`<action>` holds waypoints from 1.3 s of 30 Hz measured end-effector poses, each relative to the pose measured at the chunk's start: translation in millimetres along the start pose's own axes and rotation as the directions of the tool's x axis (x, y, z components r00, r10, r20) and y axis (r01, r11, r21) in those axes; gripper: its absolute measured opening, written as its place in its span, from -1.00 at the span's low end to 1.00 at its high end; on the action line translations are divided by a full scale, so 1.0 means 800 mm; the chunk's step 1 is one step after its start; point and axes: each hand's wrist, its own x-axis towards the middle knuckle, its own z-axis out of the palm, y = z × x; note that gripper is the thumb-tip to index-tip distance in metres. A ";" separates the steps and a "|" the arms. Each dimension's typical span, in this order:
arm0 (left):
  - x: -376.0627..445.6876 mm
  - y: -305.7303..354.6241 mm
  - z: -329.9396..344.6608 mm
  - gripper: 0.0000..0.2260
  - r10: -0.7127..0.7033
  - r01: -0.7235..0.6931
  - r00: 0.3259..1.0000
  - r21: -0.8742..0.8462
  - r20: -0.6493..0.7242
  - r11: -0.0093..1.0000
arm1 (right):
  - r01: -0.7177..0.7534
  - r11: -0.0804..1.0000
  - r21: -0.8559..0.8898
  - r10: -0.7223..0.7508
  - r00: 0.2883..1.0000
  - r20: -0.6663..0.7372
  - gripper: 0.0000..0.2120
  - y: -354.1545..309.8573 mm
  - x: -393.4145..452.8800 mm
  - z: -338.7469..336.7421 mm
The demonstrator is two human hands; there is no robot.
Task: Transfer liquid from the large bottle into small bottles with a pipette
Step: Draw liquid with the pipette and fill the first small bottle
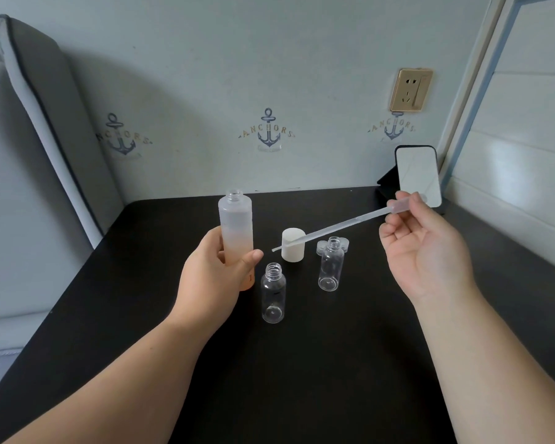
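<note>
On the black table [334, 363], left hand [212, 277] fingers grip the large bottle [236, 225], hiding its base; right hand [423, 248] fingers pinch the pipette [334, 228].

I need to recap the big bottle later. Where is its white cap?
Head view: the white cap stands mid-table, between the large bottle and the farther small bottle.

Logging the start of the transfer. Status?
Left hand grips large bottle, uncapped, upright. Right hand pinches pipette, tip in air, not yet in bottle. Two small bottles open. White cap below tip; path clear.
</note>
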 end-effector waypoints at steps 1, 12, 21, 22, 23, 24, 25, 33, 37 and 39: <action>0.000 0.000 0.001 -0.61 -0.007 0.007 1.000 0.002 0.001 1.000 | -0.005 1.000 0.002 0.005 1.000 0.001 -0.80 0.000 0.000 -0.001; -0.016 0.005 -0.014 -0.70 0.016 -0.026 0.997 -0.148 -0.070 0.989 | -0.016 0.999 -0.035 0.016 1.000 -0.002 -0.88 0.000 -0.003 -0.001; -0.051 0.029 -0.024 -0.76 0.322 -0.323 0.946 0.048 0.028 0.945 | 0.009 0.997 -0.083 -0.008 1.000 0.022 -0.87 -0.001 -0.006 0.000; -0.051 0.030 -0.023 -0.69 0.329 -0.336 0.940 0.078 0.091 0.938 | 0.015 0.996 -0.091 -0.012 1.000 0.026 -0.87 -0.001 -0.006 0.000; -0.050 0.030 -0.022 -0.62 0.324 -0.343 0.933 0.111 0.158 0.933 | 0.018 0.995 -0.095 -0.016 0.999 0.028 -0.87 -0.001 -0.006 0.000; -0.049 0.031 -0.021 -0.57 0.303 -0.340 0.925 0.146 0.229 0.929 | 0.020 0.995 -0.095 -0.018 0.999 0.026 -0.87 -0.001 -0.006 0.001; -0.047 0.030 -0.019 -0.53 0.271 -0.333 0.916 0.183 0.297 0.925 | 0.022 0.995 -0.093 -0.020 1.000 0.021 -0.86 -0.001 -0.006 0.001; -0.040 0.023 -0.011 -0.80 0.237 -0.363 0.889 0.287 0.393 0.887 | 0.068 0.993 -0.093 -0.065 0.997 0.035 -0.89 -0.005 -0.007 0.004; -0.040 0.026 -0.008 -0.76 0.271 -0.394 0.871 0.252 0.410 0.884 | 0.077 0.992 -0.099 -0.073 0.996 0.044 -0.88 -0.005 -0.007 0.003; -0.039 0.024 -0.006 -0.74 0.281 -0.401 0.871 0.250 0.404 0.881 | 0.074 0.993 -0.090 -0.070 0.997 0.045 -0.90 -0.005 -0.006 0.002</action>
